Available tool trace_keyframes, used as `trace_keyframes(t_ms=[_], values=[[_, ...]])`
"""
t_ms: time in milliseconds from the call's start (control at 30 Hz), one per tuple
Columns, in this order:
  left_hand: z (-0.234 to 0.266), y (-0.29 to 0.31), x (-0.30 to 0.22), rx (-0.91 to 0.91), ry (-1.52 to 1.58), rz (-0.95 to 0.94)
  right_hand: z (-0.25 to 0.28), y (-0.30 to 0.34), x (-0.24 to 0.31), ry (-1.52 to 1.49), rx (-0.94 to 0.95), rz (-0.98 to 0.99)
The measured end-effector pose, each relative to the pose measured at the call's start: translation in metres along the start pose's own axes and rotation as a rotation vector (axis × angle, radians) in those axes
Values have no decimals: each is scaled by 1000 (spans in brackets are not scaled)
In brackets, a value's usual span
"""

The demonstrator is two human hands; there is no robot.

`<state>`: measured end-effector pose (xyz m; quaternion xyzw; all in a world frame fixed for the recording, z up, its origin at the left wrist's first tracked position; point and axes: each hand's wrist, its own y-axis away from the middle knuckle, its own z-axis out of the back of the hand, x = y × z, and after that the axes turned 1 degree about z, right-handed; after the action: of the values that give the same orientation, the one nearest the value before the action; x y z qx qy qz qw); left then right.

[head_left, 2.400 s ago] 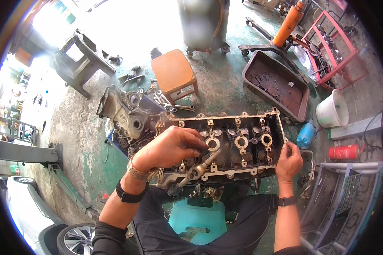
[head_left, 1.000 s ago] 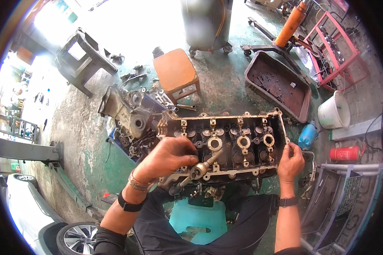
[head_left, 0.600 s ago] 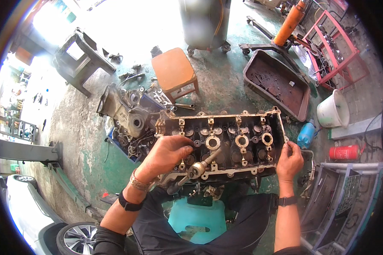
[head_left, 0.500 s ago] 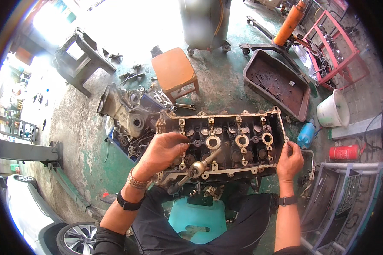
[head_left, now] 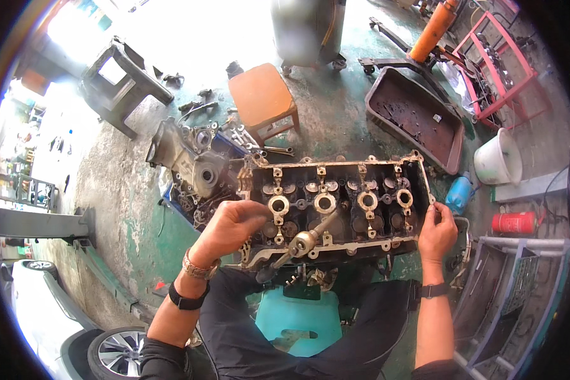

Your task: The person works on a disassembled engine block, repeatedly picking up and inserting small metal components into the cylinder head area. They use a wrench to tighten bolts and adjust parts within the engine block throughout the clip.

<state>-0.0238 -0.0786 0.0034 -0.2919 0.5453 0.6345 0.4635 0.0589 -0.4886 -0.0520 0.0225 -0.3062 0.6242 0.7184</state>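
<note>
We look through the left one of two wide fisheye cameras worn side by side on the person's head. Our view is upright and faces steeply down and somewhat forward: both forearms (head_left: 435, 326) enter from below, and the dark trousers (head_left: 234, 329) and teal stool (head_left: 275, 313) lie low in it. We are near enough that the engine part (head_left: 367, 214) spans much of the middle, with the left hand (head_left: 229, 227) and right hand (head_left: 437, 234) at its ends. Beyond, we take in the floor (head_left: 329, 120) out to a grey tank (head_left: 307, 28), cut by the top edge. A dark round rim frames everything.
</note>
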Motion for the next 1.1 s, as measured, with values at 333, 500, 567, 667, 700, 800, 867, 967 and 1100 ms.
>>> trace_keyframes(t_ms=[333,500,567,667,700,800,867,967,1100], values=[[-25,-27,-29,389,-787,-284,-2,-1,-5,2,-4,-10],[-31,-27,-47,470,-921,-232,-5,-1,-8,1,-20,1],[-34,-28,-52,489,-992,-207,-6,-1,-8,3,-32,12],[-37,-27,-56,485,-991,-178,-6,-1,-8,-16,-31,8],[-38,-27,-56,481,-974,-172,-5,-1,-8,-23,-31,6],[-37,-27,-55,497,-950,-157,-4,-1,-7,-24,-31,4],[-35,-29,-53,517,-950,-208,-4,-1,-6,-29,-29,2],[-33,-30,-51,523,-955,-247,-6,-1,-6,-38,-36,2],[-34,-29,-51,529,-995,-231,-6,-1,-9,-32,-38,6]])
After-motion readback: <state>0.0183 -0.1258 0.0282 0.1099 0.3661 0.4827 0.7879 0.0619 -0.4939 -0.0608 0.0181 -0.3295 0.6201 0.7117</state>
